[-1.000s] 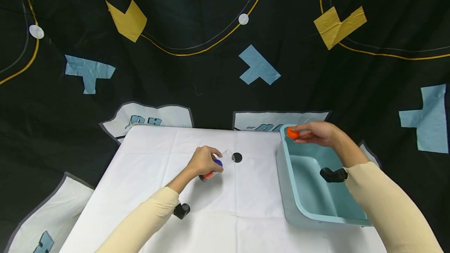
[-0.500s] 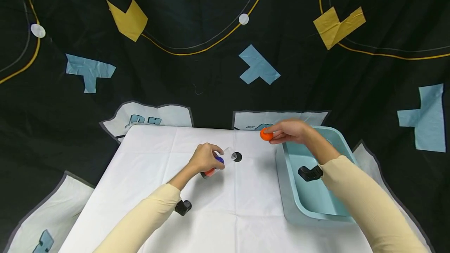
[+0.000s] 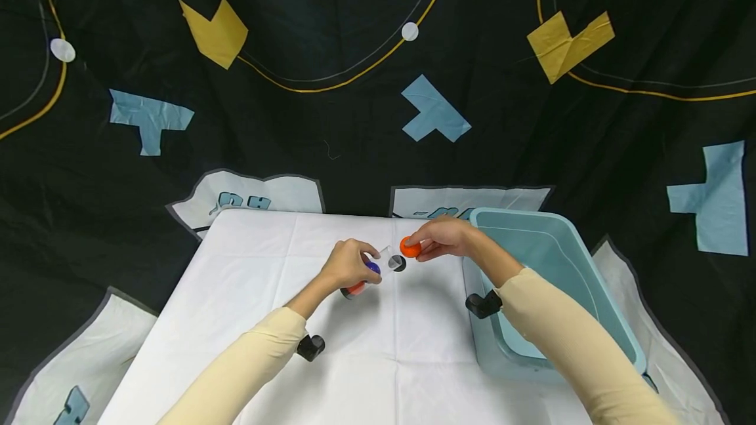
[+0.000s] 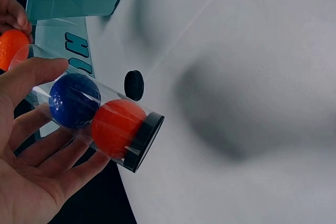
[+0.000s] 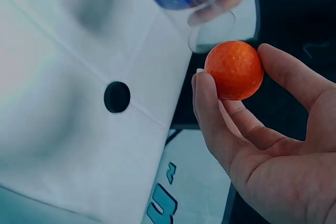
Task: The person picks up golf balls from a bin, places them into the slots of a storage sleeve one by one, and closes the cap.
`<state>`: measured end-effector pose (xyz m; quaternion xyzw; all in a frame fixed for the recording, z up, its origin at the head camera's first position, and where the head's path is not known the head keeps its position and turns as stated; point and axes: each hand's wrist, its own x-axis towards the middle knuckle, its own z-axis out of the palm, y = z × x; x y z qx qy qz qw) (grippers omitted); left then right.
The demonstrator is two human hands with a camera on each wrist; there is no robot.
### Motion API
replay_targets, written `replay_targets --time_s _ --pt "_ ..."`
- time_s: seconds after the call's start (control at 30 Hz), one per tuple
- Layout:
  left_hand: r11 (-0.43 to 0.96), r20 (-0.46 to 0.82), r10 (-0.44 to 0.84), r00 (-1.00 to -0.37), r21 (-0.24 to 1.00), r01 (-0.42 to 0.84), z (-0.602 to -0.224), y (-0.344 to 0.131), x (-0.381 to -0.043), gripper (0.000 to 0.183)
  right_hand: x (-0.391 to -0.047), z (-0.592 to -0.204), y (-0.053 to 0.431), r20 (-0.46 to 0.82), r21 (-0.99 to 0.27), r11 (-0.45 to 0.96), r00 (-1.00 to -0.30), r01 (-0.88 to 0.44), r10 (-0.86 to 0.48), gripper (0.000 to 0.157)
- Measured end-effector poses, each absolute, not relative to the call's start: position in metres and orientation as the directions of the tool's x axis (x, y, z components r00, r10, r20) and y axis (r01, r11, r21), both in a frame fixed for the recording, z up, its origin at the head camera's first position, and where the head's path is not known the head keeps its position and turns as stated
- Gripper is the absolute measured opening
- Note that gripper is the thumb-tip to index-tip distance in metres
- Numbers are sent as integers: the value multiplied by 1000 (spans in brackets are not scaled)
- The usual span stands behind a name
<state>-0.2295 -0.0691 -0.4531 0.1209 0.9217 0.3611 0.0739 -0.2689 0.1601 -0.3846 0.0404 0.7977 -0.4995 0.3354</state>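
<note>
My left hand (image 3: 348, 264) grips a clear plastic tube (image 4: 37, 95), held tilted above the white table with its open end toward the right hand. Inside it a blue ball (image 4: 75, 100) sits beside a red-orange ball (image 4: 118, 128), which rests against the black cap (image 4: 144, 142) at the lower end. Between thumb and fingertips my right hand (image 3: 445, 238) pinches an orange ball (image 5: 234, 70), close to the tube's open mouth. A loose black cap (image 5: 116, 97) lies on the table below the two hands.
A light blue plastic bin (image 3: 490, 346) stands on the right of the white-covered table (image 3: 331, 372), under the right forearm. Behind the table hangs a black cloth (image 3: 331, 143) with yellow and blue patches.
My right hand has carried the orange ball leftward from over the bin to the tube's open end. The left hand with the tube has shifted only slightly right.
</note>
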Motion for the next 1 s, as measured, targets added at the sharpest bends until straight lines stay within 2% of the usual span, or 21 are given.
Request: replay_targets --time_s 0.67,1.0 --pt "700 -58 279 -958 696 162 -453 -70 -226 39 -264 -405 139 -591 -776 473 -742 417 -317 30" --pt "694 -48 276 -960 701 165 -455 -70 -227 39 -262 -406 137 -569 -791 473 -749 388 -340 31"
